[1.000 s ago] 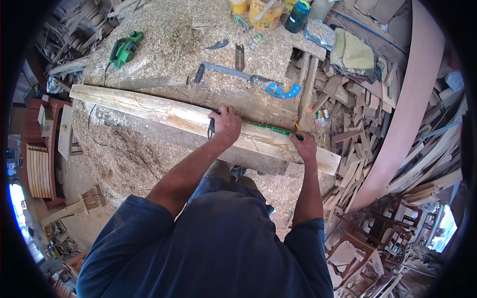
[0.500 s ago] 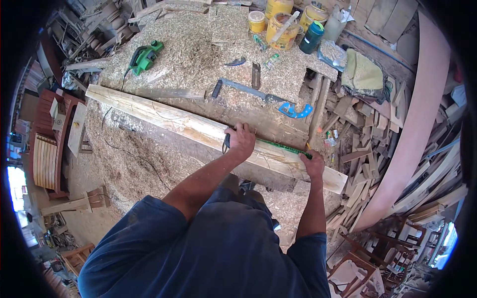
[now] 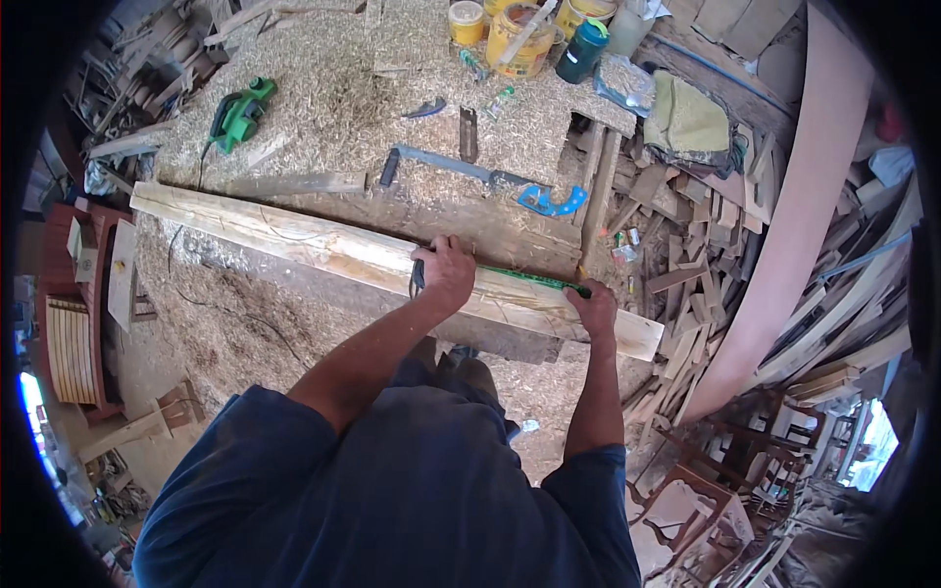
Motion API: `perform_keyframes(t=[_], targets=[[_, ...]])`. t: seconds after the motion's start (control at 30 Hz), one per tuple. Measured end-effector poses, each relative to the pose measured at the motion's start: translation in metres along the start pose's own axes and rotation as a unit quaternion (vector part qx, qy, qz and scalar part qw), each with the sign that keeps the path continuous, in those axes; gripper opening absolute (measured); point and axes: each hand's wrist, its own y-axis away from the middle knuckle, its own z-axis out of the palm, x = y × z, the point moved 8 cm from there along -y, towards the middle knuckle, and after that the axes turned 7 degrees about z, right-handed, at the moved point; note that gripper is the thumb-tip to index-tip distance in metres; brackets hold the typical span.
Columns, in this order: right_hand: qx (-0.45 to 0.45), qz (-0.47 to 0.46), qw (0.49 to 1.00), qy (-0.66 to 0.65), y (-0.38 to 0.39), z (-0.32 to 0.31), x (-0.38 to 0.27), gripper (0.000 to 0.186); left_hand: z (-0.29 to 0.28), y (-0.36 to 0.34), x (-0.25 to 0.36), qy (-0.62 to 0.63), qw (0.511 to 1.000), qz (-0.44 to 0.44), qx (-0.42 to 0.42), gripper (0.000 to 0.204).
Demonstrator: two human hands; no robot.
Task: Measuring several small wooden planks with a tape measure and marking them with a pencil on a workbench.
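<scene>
A long pale wooden board (image 3: 323,243) lies slantwise across the shaving-strewn bench. Over its middle, my left hand (image 3: 448,271) is closed round the dark case of a tape measure (image 3: 418,276), whose black strap hangs at the near side. The green tape blade (image 3: 524,277) runs right from there along the board's far edge. At its other end my right hand (image 3: 595,309) pinches the blade against the board, thumb and fingers together. A thin orange-yellow tip shows by those fingers, too small to make out. Both hands rest on the wood.
Beyond the board lie a blue-handled saw (image 3: 551,200) and a green power planer (image 3: 238,118) with its cord. Yellow buckets (image 3: 520,41) and a dark bottle (image 3: 582,53) stand at the back. Offcuts (image 3: 686,216) are heaped to the right, beside a gap in the bench.
The whole view has shifted, so the scene sits a little further left and up. Both hands keep about the same places on the board and tape.
</scene>
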Motion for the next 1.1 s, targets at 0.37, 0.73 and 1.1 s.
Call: perform_keyframes(t=[0.37, 0.73, 1.1], targets=[[-0.033, 0.049, 0.998, -0.006, 0.002, 0.001, -0.001, 0.037, -0.002, 0.001, 0.0, 0.007, 1.0, 0.008, 0.009, 0.033], [-0.02, 0.029, 0.999, -0.014, 0.001, 0.001, 0.001, 0.034, 0.002, 0.006, 0.002, -0.007, 0.999, 0.009, 0.035, 0.034], [0.02, 0.028, 0.998, 0.06, 0.012, -0.007, -0.018, 0.047, -0.002, 0.006, 0.002, -0.019, 0.999, 0.001, 0.036, 0.033]])
